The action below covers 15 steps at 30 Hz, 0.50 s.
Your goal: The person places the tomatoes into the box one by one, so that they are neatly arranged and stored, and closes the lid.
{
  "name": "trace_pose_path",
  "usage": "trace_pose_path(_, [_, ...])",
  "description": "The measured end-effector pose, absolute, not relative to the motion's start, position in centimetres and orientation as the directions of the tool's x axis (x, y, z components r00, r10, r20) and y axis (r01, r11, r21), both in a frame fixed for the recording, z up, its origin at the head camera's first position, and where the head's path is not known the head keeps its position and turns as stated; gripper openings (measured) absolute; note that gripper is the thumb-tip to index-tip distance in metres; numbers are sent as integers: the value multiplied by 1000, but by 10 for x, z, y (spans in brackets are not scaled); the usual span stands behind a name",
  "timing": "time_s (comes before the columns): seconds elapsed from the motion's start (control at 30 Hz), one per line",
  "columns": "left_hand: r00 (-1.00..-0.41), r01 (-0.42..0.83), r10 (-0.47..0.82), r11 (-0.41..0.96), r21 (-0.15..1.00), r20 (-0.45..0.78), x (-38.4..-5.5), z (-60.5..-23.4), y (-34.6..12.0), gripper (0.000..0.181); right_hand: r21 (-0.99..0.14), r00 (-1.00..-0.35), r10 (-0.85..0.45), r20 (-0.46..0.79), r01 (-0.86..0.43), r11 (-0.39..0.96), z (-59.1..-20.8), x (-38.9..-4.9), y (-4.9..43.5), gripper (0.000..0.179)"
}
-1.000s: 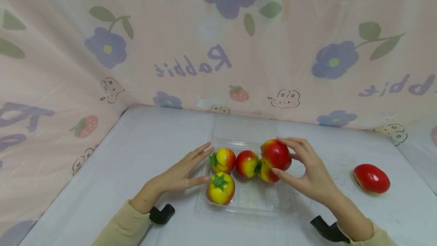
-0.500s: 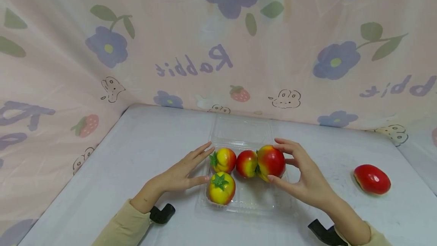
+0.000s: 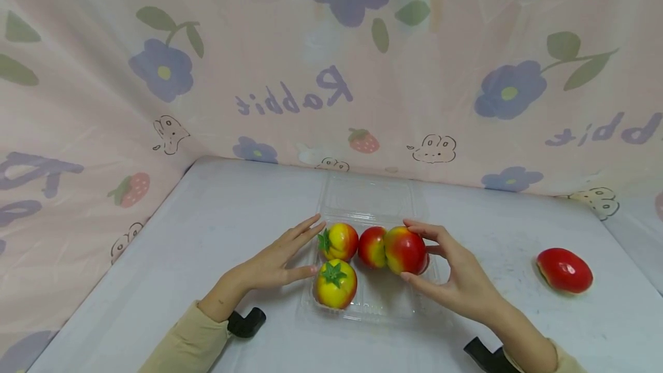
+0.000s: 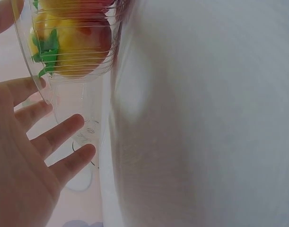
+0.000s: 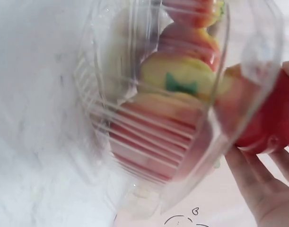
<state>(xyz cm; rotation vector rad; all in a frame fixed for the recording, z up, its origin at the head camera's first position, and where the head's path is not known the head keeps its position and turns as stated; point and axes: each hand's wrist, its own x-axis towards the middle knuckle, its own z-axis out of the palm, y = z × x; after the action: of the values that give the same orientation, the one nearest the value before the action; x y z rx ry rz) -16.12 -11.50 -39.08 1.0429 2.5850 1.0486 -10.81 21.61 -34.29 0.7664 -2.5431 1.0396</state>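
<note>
My right hand [image 3: 449, 274] grips a red-and-yellow toy tomato [image 3: 406, 250] between thumb and fingers, above the right part of a clear plastic clamshell box [image 3: 383, 304]. Another toy tomato lies mostly hidden beneath it. To its left, a red-and-yellow one [image 3: 372, 247] sits in the back of the box. At the box's left side are a toy tomato [image 3: 343, 242] with leaves facing left and a yellower one [image 3: 335, 284] with its green star on top. My left hand [image 3: 269, 262] rests at the left rim, fingers spread. In the right wrist view, the held toy tomato [image 5: 267, 116] shows beyond the box wall.
The box's lid [image 3: 368, 195] lies folded back toward the flowered curtain [image 3: 290, 45]. A glossy red toy fruit [image 3: 564, 270] lies on the white table [image 3: 248, 200] at the right. Black wrist mounts [image 3: 246, 323] stick out below the hands.
My right hand has moved left and down with the toy tomato, which now covers most of the one beneath and has turned slightly. The left hand stays in place.
</note>
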Motion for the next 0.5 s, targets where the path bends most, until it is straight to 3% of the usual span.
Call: trace_pose_path(0.5, [-737,561,666,505,655,117,-162,-392,-115,73,-542,-767,-462,445,-641,543,-358,-102,212,67])
